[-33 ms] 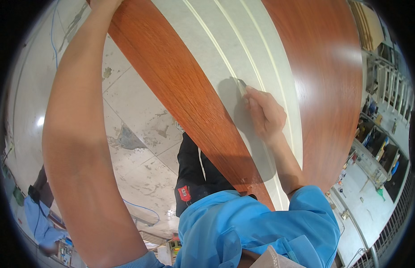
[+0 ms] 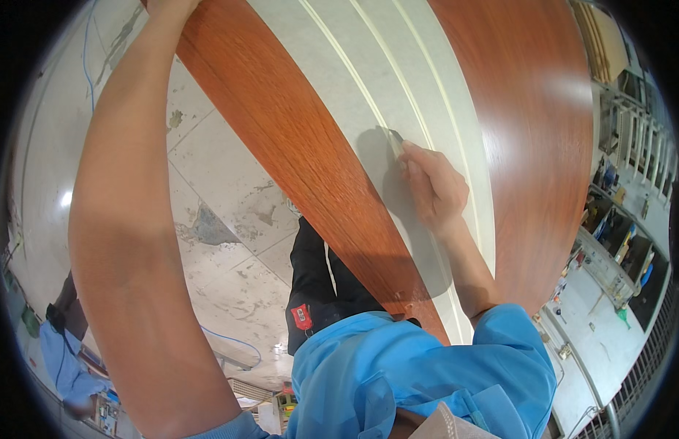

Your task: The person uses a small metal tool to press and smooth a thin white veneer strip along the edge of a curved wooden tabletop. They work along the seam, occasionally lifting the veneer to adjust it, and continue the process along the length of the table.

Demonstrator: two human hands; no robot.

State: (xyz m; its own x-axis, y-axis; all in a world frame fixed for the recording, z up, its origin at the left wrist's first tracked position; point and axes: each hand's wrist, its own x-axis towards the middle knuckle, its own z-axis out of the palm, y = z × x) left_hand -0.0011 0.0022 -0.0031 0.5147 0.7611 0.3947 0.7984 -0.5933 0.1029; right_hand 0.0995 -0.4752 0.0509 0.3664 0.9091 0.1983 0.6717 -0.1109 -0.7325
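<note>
A long panel with red-brown wood-grain bands point(image 2: 281, 124) and a pale grey middle strip point(image 2: 368, 58) lies in front of me. Raised cream lines point(image 2: 398, 69) run lengthwise along the grey strip. My right hand point(image 2: 438, 183) is closed in a pinch on a small, thin, dark-tipped tool point(image 2: 396, 136), its tip touching or just over the leftmost cream line. Most of that tool is hidden by the fingers. At the top edge, my left hand point(image 2: 171, 4) reaches the panel's far left corner; its fingers are cut off from view.
Below the panel is a pale, scuffed tiled floor point(image 2: 215, 168). A red device point(image 2: 302, 317) hangs at my dark trousers. To the right stand a white workbench point(image 2: 595, 336) with tools and a white rack point(image 2: 643, 154). Blue clothing point(image 2: 65, 358) shows at the lower left.
</note>
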